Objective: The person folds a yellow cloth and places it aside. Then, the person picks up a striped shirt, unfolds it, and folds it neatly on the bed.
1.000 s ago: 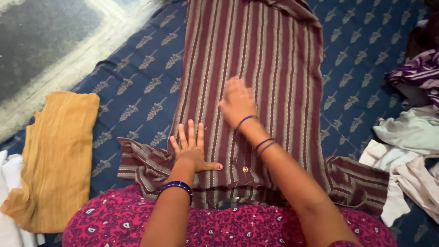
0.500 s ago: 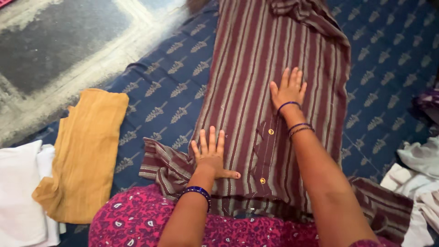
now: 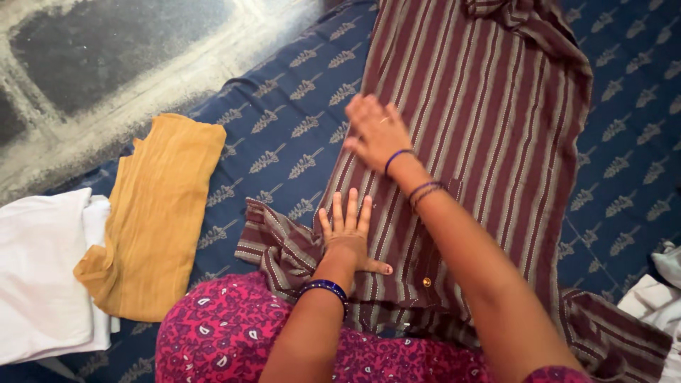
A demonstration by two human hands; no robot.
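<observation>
A maroon striped shirt lies spread flat on a blue patterned sheet. My left hand presses flat on the shirt's lower part near the left sleeve, fingers apart. My right hand lies flat on the shirt's left edge further up, fingers together, wrist wearing bangles. Neither hand grips anything.
A folded mustard-yellow cloth lies on the sheet to the left, beside a folded white cloth. Pale garments are heaped at the right edge. Grey floor shows at the upper left. My magenta patterned clothing fills the bottom.
My right hand has slid across the shirt from its right-hand part to its left edge. My left hand stays pressed in place. The view has shifted rightwards.
</observation>
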